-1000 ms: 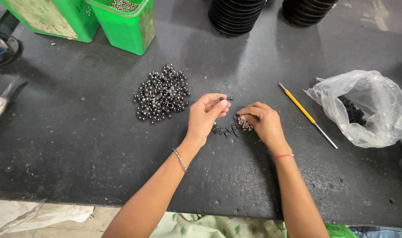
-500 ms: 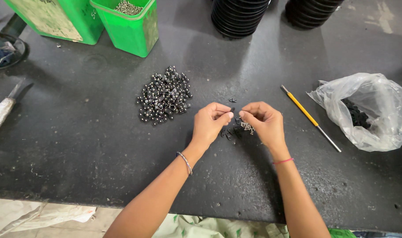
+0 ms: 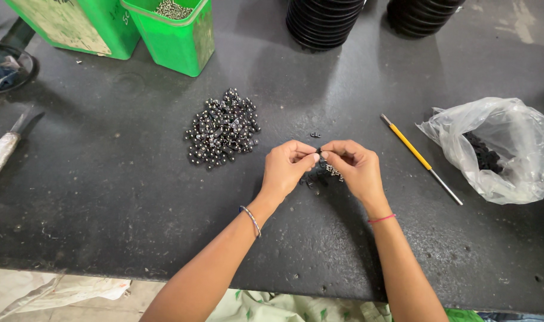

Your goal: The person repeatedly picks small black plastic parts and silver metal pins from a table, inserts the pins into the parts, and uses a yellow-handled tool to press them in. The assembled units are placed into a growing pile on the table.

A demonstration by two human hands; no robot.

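Together, the left hand [image 3: 288,168] and the right hand [image 3: 352,167] pinch one tiny dark part [image 3: 319,152] between their fingertips, above the black table [image 3: 105,226].

What this part is I cannot tell; it is too small and mostly covered by the fingers. Under the hands a few small screws and black pieces [image 3: 325,175] lie, half hidden. At 10 o'clock from the hands is a heap of dark round parts [image 3: 221,128]. At 3 o'clock lie a yellow-handled tool [image 3: 420,158] and a clear plastic bag [image 3: 510,149] with unclear dark contents. A green bin [image 3: 176,36] at 11 o'clock is cut off by the top edge.
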